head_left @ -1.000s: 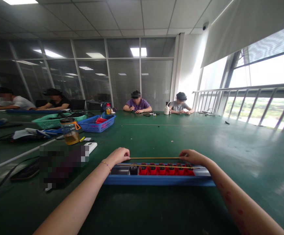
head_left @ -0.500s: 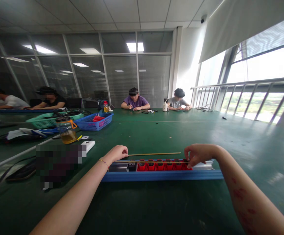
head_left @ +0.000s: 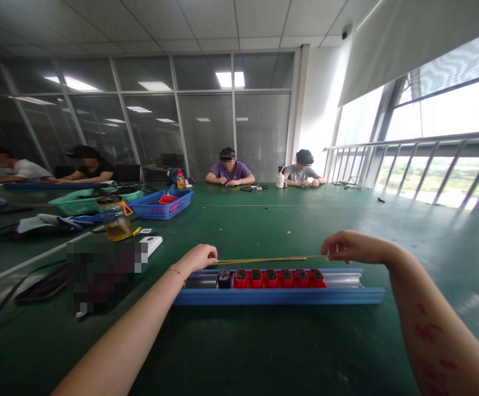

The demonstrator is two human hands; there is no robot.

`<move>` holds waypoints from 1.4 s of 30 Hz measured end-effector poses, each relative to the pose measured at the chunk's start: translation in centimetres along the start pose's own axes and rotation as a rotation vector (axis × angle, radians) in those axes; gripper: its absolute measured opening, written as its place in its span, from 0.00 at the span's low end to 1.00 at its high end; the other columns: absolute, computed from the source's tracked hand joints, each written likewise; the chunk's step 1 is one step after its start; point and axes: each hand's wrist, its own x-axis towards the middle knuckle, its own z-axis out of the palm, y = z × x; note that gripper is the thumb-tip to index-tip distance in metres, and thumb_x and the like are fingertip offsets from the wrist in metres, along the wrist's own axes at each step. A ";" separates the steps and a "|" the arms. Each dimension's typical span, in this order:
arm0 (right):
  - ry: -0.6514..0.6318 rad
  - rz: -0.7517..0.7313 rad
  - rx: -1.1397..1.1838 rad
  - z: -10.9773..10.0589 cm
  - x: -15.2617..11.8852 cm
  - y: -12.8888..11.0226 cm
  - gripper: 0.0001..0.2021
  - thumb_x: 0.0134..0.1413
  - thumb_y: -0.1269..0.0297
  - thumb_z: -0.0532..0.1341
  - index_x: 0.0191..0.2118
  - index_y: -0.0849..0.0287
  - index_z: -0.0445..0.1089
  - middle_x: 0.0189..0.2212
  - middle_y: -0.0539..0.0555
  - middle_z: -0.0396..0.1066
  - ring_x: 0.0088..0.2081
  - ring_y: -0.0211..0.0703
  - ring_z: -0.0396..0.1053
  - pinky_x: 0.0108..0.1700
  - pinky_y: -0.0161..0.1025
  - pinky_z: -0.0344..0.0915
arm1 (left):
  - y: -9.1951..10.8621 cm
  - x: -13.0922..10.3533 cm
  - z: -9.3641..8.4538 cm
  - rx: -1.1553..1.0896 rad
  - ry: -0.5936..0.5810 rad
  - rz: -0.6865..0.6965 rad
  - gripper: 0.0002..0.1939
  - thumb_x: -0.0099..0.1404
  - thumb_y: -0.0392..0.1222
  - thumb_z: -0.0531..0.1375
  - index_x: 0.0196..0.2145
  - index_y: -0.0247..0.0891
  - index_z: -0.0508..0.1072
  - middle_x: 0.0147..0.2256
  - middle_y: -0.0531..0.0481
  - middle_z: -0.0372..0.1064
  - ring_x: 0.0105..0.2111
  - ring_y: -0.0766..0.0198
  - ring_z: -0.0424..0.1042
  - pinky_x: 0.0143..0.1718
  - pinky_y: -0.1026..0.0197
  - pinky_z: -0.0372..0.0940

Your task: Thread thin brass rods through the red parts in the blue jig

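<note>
A thin yellowish strip [head_left: 316, 257] stretches between my two hands, just beyond a blue rail [head_left: 278, 296]. At its left end, the fingers of my left hand [head_left: 200, 257] are closed on it. My right hand [head_left: 347, 247] pinches the right end above the table. A second yellowish strip [head_left: 260, 260] lies almost along the first, and I cannot tell whether they touch. In the rail's metallic channel stand several red blocks with black tops [head_left: 271, 278] in a row. One black block [head_left: 224, 279] sits at their left end.
To the left lie a white-ended object [head_left: 153, 243], a dark phone [head_left: 43, 283] and a jar of amber liquid [head_left: 118, 223]. Behind them are a blue basket [head_left: 161, 208] and a green basket [head_left: 74, 203]. Several people sit around the green table [head_left: 239, 346].
Both hands held the strip over the rail's blocks; it has moved away from me, beside the other strip. My right hand has risen off the rail's right end and shifted right.
</note>
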 end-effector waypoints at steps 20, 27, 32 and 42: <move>0.204 0.177 -0.490 7.5 8.8 2.6 0.08 0.43 0.67 0.56 0.30 0.56 0.72 0.34 0.54 0.73 0.37 0.46 0.68 0.35 0.35 0.60 | 0.6 -0.3 -0.4 0.007 -0.022 -0.021 0.17 0.49 0.58 0.58 0.29 0.41 0.72 0.28 0.52 0.72 0.29 0.64 0.69 0.27 0.67 0.58; 0.183 0.164 -0.528 8.0 9.7 3.2 0.14 0.44 0.71 0.55 0.40 0.54 0.68 0.35 0.52 0.73 0.37 0.44 0.69 0.35 0.34 0.60 | 1.2 -0.5 -0.7 0.120 0.042 0.053 0.09 0.54 0.47 0.57 0.29 0.42 0.73 0.33 0.51 0.70 0.33 0.63 0.68 0.31 0.66 0.58; 0.148 0.170 -0.545 8.0 10.1 3.5 0.15 0.39 0.75 0.56 0.35 0.54 0.70 0.33 0.52 0.73 0.34 0.44 0.70 0.31 0.33 0.59 | 1.5 -0.4 -0.9 0.123 0.015 0.088 0.08 0.54 0.40 0.56 0.32 0.45 0.73 0.30 0.53 0.71 0.31 0.65 0.68 0.31 0.66 0.58; 0.279 0.104 -0.494 8.1 9.5 3.0 0.10 0.36 0.71 0.57 0.28 0.55 0.72 0.31 0.52 0.71 0.32 0.43 0.68 0.29 0.32 0.57 | 1.6 -0.4 -0.7 0.104 0.019 0.086 0.10 0.46 0.32 0.55 0.26 0.43 0.72 0.25 0.54 0.69 0.25 0.67 0.66 0.26 0.67 0.56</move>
